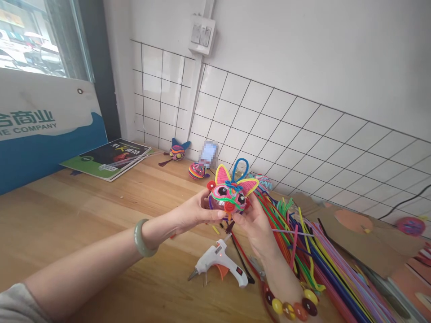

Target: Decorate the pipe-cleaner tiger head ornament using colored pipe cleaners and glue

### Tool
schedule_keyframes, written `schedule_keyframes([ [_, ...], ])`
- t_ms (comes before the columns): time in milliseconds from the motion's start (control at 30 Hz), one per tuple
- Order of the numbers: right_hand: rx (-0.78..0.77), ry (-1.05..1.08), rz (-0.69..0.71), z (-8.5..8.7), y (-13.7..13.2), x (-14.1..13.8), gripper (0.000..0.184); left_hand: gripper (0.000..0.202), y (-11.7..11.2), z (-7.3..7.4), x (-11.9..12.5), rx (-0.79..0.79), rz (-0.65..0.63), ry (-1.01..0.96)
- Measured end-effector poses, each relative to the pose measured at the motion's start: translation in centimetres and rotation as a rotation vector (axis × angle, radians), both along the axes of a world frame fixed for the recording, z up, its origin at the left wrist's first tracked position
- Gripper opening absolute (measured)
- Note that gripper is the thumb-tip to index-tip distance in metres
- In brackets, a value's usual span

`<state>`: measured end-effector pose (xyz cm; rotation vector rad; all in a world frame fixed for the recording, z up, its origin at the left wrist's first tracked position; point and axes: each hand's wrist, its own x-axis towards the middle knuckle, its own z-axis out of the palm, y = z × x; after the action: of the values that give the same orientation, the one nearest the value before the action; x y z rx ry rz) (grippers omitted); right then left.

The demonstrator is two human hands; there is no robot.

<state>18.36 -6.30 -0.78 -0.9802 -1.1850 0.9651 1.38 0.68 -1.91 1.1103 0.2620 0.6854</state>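
Note:
Between my two hands I hold a round pipe-cleaner animal ornament (232, 197) above the table. It has pink ears edged in yellow, black eyes, red coils at the sides, a blue loop on top and a dark tassel below. My left hand (202, 210) grips its left side, thumb along the lower front. On the other side, my right hand (254, 222) has its fingers around the right edge and the thumb at the lower front. Under the hands, a white hot glue gun (220, 262) with an orange trigger stands on the wooden table (111, 242).
Many coloured pipe cleaners (323, 255) spread along the right. Two similar ornaments, one blue-eared (177, 150) and one striped (198, 171), sit near the wall by a phone (208, 153). A booklet (109, 159) lies at left. Cardboard (336, 229) lies at right, below a wire grid (256, 107).

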Motion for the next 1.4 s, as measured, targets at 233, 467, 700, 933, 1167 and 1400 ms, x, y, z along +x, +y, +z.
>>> schedule_keyframes([
  [233, -0.022, 0.049, 0.014, 0.3, -0.3, 1.1, 0.065, 0.054, 0.7, 0.1, -0.3, -0.15, 0.004, -0.039],
  [467, 0.19, 0.303, -0.294, 1.7, -0.7, 3.9, 0.032, 0.048, 2.7, 0.2, -1.1, -0.266, 0.017, -0.131],
  [700, 0.208, 0.353, -0.234, 2.2, -1.1, 3.6, 0.024, 0.046, 3.6, -0.2, -1.4, -0.259, 0.005, -0.177],
  [933, 0.231, 0.361, -0.221, 2.7, -1.3, 3.3, 0.021, 0.044, 3.4, 0.1, -1.4, -0.313, 0.017, -0.164],
  [1167, 0.291, 0.309, -0.316, 3.0, -1.3, 3.7, 0.023, 0.05, 3.6, -0.1, -1.4, -0.301, -0.008, -0.153],
  [1400, 0.246, 0.223, -0.446, 3.7, -1.5, 5.0, 0.037, 0.043, 3.8, -0.1, -1.3, -0.242, 0.106, -0.164],
])
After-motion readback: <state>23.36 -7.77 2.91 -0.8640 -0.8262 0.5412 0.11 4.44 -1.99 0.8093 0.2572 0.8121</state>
